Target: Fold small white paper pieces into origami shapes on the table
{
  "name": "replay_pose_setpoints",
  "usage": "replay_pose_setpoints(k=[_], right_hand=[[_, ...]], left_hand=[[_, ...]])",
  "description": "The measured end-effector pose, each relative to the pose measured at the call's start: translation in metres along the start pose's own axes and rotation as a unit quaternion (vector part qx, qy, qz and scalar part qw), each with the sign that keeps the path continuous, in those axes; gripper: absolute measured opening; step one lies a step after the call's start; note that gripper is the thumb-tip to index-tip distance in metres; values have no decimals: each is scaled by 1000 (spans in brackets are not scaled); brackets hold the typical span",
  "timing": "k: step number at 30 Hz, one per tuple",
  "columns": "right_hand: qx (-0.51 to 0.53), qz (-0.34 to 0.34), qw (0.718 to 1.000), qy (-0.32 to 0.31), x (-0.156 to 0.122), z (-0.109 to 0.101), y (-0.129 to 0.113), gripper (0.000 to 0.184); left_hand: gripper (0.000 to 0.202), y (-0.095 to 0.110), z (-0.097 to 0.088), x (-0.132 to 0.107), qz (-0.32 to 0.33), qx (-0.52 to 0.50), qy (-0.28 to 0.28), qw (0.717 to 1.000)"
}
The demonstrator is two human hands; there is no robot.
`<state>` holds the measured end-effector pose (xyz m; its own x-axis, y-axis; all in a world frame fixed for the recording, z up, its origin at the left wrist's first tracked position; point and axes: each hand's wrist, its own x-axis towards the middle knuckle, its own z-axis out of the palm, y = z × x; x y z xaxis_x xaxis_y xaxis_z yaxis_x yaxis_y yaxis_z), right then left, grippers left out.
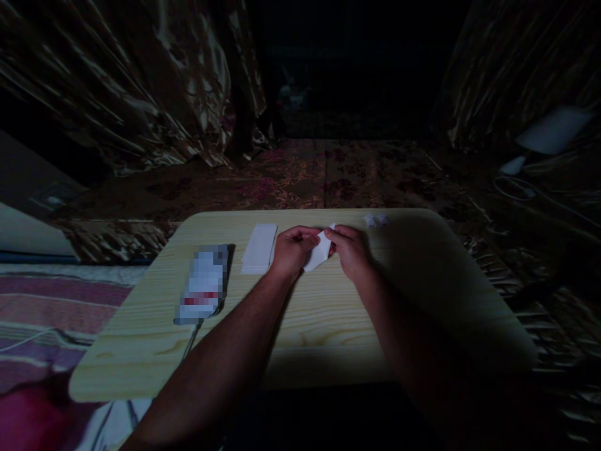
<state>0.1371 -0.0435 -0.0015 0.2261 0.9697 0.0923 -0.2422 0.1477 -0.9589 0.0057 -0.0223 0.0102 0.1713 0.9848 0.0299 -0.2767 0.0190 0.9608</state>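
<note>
A white piece of folded paper [320, 252] is held between my two hands above the middle of the table. My left hand [293, 250] pinches its left side with thumb and fingers. On the other side, my right hand [348, 246] grips the upper right edge, thumb on top. The paper's upper tip points away from me; its lower end slants down beside my left wrist. To the left of my left hand lies a stack of white paper strips [260, 247]. Two small white folded paper pieces [376, 220] sit near the table's far edge.
The light wooden table [323, 332] has rounded corners. A blurred-out device [203, 283] with a cable lies on its left. Patterned curtains [178, 81] hang behind, a white lamp [554, 130] stands far right, and striped bedding [61, 300] is at the left.
</note>
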Motion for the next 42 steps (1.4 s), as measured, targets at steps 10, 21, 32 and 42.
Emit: replay_pose_setpoints(k=[10,21,32,42], right_hand=[[51,-10,998,38,1,0,0,21],[81,8,995,62,4,-2,-4,16],[83,0,994,71,5,-5,-6,9],[93,42,990,95,7,-3,-9,26]], left_hand=[[24,0,2,-1,-11,15,17,1000],[25,-1,3,-2,-3,36,18,999],[24,0,3,-2,-5,47,14,999],[26,-3,0,0,0,49,16,999]])
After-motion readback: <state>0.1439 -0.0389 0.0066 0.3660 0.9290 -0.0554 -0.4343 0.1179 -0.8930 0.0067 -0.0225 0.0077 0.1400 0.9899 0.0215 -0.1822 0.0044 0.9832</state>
